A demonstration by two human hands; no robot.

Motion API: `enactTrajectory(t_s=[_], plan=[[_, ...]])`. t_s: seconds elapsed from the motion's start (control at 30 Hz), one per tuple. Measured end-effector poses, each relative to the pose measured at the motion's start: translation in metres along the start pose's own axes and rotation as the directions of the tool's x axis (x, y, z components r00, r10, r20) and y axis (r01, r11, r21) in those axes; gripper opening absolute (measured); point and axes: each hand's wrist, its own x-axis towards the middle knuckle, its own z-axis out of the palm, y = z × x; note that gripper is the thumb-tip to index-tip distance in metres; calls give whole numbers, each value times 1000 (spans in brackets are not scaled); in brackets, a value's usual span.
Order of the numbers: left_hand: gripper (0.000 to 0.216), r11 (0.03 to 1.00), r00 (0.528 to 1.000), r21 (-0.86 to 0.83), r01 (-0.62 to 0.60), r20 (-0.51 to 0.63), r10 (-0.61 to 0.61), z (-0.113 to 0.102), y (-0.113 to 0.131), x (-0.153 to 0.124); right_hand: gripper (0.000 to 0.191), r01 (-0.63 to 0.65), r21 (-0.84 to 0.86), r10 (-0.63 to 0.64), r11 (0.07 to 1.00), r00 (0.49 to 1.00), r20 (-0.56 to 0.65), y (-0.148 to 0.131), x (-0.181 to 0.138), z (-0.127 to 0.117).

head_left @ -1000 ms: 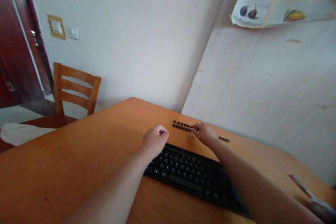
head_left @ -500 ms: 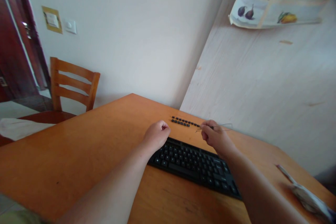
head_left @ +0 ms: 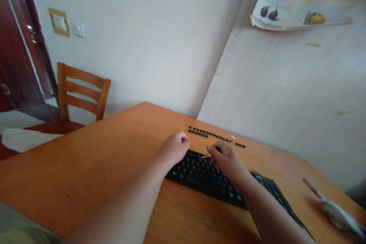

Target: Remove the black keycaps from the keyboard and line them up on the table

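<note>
A black keyboard [head_left: 197, 177] lies at an angle on the wooden table. Over its upper left corner rests my left hand [head_left: 176, 146], curled into a fist; whatever its fingers close on is hidden. Above the upper keys, my right hand [head_left: 225, 160] pinches what looks like a wire keycap puller [head_left: 205, 156], its thin prongs pointing left and down at the keyboard. I cannot tell whether the prongs touch a key. My right forearm crosses the keyboard, hiding part of it. Behind the keyboard, loose black keycaps [head_left: 214, 135] are lined up in one long row and one shorter row.
A small white piece [head_left: 233, 136] lies behind the long row. On the right of the table [head_left: 114, 152] is a long wrapped bundle [head_left: 334, 209]. A wooden chair [head_left: 82, 91] stands beyond the left edge; walls rise behind the table.
My right hand has moved from beside the keycap row down and left to the keyboard, bringing the puller along. The row's right part is now uncovered. My left hand stays at the keyboard's corner.
</note>
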Motion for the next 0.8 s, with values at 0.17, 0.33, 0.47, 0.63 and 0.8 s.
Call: enactTrajectory(t_s=[0.17, 0.33, 0.47, 0.63, 0.8], plan=[[13, 999, 999, -15, -40, 3, 40, 1, -1, 0, 33, 63, -120, -66, 991, 998, -23, 8, 1, 7], [14, 999, 998, -10, -53, 45, 53, 1, 0, -1, 32, 92, -202, -101, 975, 994, -31, 10, 1, 13], [15, 998, 997, 0, -58, 56, 58, 3, 0, -1, 30, 164, -286, -189, 944, 980, -59, 6, -1, 17], [15, 997, 996, 17, -74, 52, 73, 6, -2, -3, 27, 190, -340, -223, 921, 973, -58, 4, -2, 24], [15, 995, 994, 26, -96, 48, 94, 7, -1, -5, 24, 196, -349, -238, 917, 968, -84, 7, 1, 27]])
